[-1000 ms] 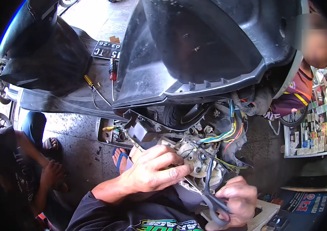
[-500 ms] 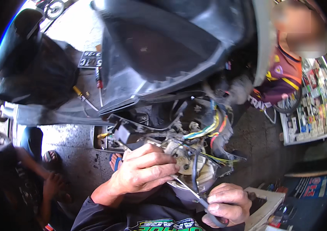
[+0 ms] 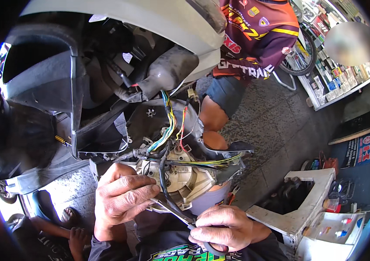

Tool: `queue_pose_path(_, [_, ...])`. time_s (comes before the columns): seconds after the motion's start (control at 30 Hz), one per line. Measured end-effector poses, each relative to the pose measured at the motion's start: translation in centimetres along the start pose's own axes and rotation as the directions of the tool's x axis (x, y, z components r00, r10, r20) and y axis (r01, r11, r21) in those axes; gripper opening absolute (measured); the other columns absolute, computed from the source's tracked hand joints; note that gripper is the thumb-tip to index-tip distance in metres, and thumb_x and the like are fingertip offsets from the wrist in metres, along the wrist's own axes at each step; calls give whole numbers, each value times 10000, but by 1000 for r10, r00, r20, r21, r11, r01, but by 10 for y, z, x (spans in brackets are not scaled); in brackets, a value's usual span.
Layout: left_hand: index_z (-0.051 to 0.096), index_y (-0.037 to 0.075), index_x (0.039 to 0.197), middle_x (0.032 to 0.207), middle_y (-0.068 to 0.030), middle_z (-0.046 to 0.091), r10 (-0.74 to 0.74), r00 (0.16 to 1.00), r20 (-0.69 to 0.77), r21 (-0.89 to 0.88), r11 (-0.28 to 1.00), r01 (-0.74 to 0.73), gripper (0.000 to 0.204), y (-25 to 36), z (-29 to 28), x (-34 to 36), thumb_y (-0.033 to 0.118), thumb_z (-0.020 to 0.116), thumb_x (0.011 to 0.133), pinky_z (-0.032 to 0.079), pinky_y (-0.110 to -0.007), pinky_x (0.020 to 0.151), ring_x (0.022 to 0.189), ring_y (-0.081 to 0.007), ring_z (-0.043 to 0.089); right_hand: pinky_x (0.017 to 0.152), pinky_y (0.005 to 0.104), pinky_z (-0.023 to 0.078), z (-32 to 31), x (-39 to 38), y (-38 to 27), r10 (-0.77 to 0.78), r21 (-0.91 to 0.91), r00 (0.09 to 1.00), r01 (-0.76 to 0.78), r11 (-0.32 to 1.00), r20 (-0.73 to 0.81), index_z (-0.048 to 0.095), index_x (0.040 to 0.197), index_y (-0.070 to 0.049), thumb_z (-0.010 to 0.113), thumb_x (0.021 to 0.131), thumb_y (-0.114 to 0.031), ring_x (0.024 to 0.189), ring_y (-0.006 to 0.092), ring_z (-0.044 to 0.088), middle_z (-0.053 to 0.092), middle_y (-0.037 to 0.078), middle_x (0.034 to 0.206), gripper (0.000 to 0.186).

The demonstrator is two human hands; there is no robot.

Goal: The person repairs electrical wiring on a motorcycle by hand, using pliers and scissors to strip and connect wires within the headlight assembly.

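My right hand (image 3: 228, 228) grips a pair of scissors (image 3: 171, 210) with dark handles, its thin blades angled up and left. By the blade tips, the fingers of my left hand (image 3: 124, 198) are pinched together; whatever lies between them is hidden. Both hands are at the near side of an off-white plastic housing (image 3: 198, 182), which looks like the back of a scooter headlight. A thick black cable (image 3: 163, 180) runs across it, close to my left fingertips. Bundled coloured wires (image 3: 167, 135) come down to the housing from a grey sleeve (image 3: 150, 87).
Scooter body panels (image 3: 45, 87) fill the upper left. A person in a maroon jersey (image 3: 254, 39) stands beyond the housing. At the right are a white stand (image 3: 289, 217) and a display case (image 3: 346, 82); another person's hand (image 3: 78, 239) shows at lower left.
The view has swung to the right, bringing the jersey and the white stand further in. My hands keep the same grips, with the scissors still pointing toward my left fingers.
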State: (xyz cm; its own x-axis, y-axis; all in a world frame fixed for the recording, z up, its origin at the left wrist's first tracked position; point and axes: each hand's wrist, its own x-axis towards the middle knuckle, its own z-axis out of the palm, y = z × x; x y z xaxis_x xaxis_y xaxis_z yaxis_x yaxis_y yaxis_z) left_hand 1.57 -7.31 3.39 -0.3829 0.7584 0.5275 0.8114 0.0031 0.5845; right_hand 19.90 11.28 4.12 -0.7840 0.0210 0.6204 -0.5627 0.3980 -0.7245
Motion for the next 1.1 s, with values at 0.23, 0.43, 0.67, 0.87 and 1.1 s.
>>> queue_pose_path(0.23, [781,138,999,916,-10,746,9,1000,24,-27,1000,-9,335,1,3,8,234,826,681,501,-319,669,725,-203,596,653,301,563,2,-5,6,-6,-51,995,1,999,-98,680,1166,20,763,720,27,809,203,675,647,126,1036,454])
queue_pose_path(0.43, [759,94,990,910,-39,736,-41,999,31,-66,997,43,334,5,1,11,221,829,689,523,-349,690,750,-238,621,647,305,568,-3,-11,8,73,82,993,-66,994,-91,685,1177,-21,823,720,-7,811,199,679,655,109,1000,478])
queue_pose_path(0.67, [741,84,986,963,-48,737,21,996,86,-72,997,-15,296,3,-4,13,175,818,715,527,-362,754,822,-240,638,583,304,551,-6,-11,9,53,25,993,-50,998,-110,676,1205,-38,861,722,-47,724,196,678,645,90,923,517])
queue_pose_path(0.87, [754,91,977,945,-39,745,26,997,78,-63,998,-21,292,-1,-1,8,202,808,713,513,-353,729,797,-229,623,575,306,538,-6,-14,11,42,47,998,-40,998,-46,645,1282,-41,746,812,-57,722,219,667,648,100,930,481])
queue_pose_path(1.1, [779,113,983,910,-20,754,29,999,30,-88,996,-27,290,-3,0,6,241,802,724,499,-332,702,756,-213,603,570,302,558,-2,-16,17,12,82,1000,-11,997,-18,722,1109,-20,861,713,-7,669,223,683,622,103,898,420])
